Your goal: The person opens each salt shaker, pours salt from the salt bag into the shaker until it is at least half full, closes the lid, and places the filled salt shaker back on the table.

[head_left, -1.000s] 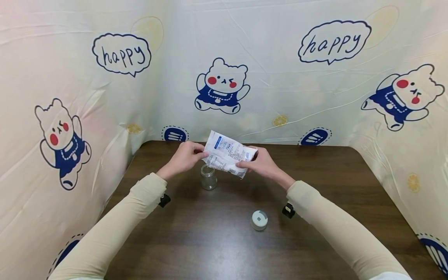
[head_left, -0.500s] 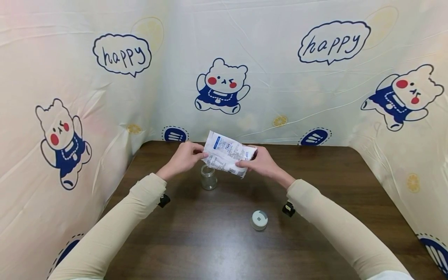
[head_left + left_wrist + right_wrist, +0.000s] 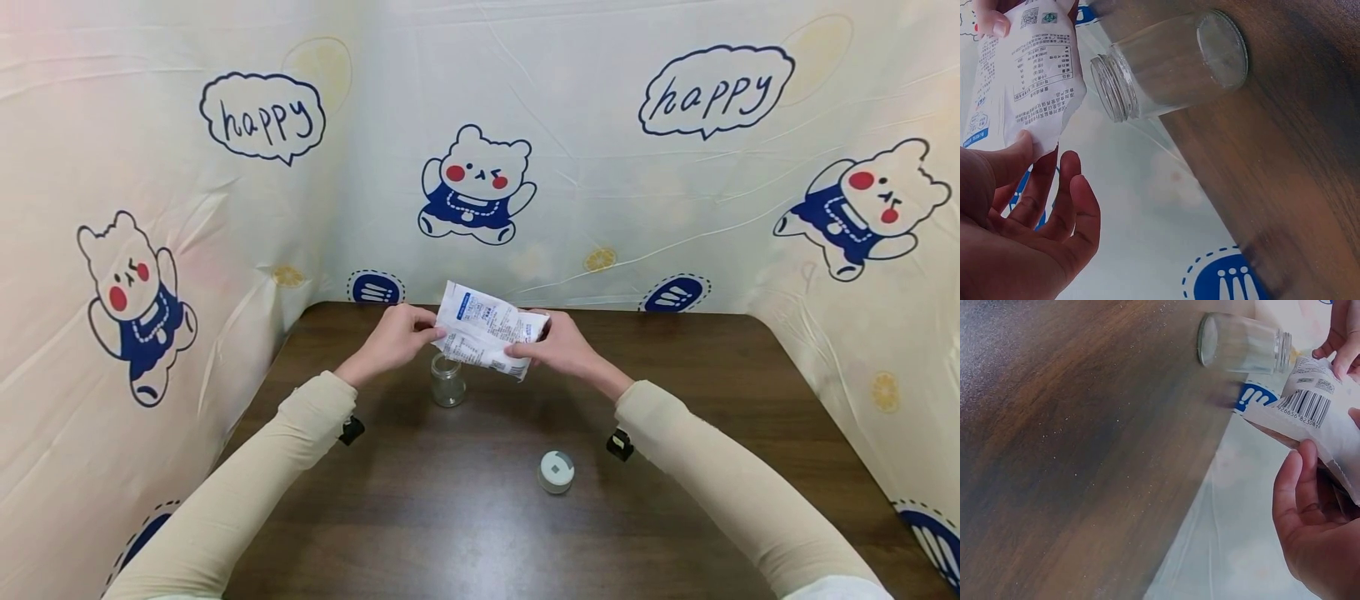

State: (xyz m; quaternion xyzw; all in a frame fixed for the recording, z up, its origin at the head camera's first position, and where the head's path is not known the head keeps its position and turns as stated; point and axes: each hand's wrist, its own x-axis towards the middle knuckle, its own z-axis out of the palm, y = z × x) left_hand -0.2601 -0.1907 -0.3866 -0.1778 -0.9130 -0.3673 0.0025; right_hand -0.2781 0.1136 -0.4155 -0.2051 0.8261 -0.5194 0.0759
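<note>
Both hands hold a white paper-like packet (image 3: pixel 487 329) with blue and black print, tilted over the table's far side. At its left corner, the left hand (image 3: pixel 1029 206) pinches the edge between thumb and forefinger; the other fingers are loosely bent. The right hand (image 3: pixel 562 350) grips the opposite end, thumb on the printed face and fingers behind. Just below the packet's left end stands an uncapped clear glass jar (image 3: pixel 447 385), upright on the table. Its threaded mouth shows in the left wrist view, close beside the packet. A barcode (image 3: pixel 1307 407) faces the right wrist camera.
A round white-topped lid-like piece (image 3: pixel 556 471) lies on the dark wooden table (image 3: pixel 420 500), nearer the person than the jar. Fine white specks dot the wood in the right wrist view. A printed cloth (image 3: pixel 585 200) hangs around the back and sides.
</note>
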